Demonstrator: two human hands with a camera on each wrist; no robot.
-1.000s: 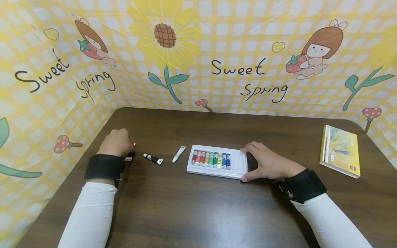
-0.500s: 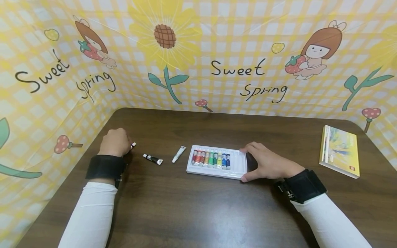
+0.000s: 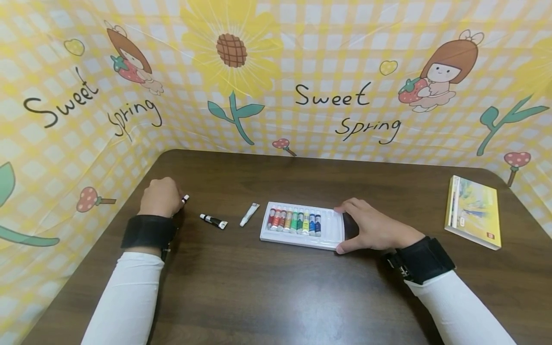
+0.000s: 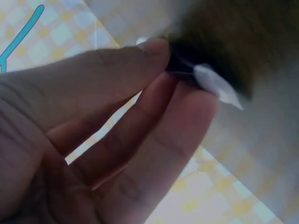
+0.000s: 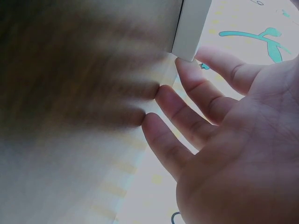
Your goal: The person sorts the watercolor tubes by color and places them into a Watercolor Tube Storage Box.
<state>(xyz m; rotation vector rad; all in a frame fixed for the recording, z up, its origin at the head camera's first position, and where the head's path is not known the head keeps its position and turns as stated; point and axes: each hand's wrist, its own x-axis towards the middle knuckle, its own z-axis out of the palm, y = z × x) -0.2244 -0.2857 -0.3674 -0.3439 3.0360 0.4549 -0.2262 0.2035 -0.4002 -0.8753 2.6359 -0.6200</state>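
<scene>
My left hand pinches a small dark paint tube with white ends between thumb and fingertips, low over the table's left side. Only one end of it sticks out past the hand in the head view. My right hand holds the right end of a white paint tray, thumb at the near corner and fingers at the far one. A row of coloured paint tubes, red through green to blue, fills the tray's left and middle. Between left hand and tray lie a black paint tube and a white paint tube.
A thick yellow book or box with a printed cover lies at the right of the brown table. Behind and to the left, a yellow checked cloth hangs like a wall.
My left hand has shifted slightly, and the dark paint tube it pinches has come up beside its fingers, its end now pointing out to the right. The right hand and tray have stayed put.
</scene>
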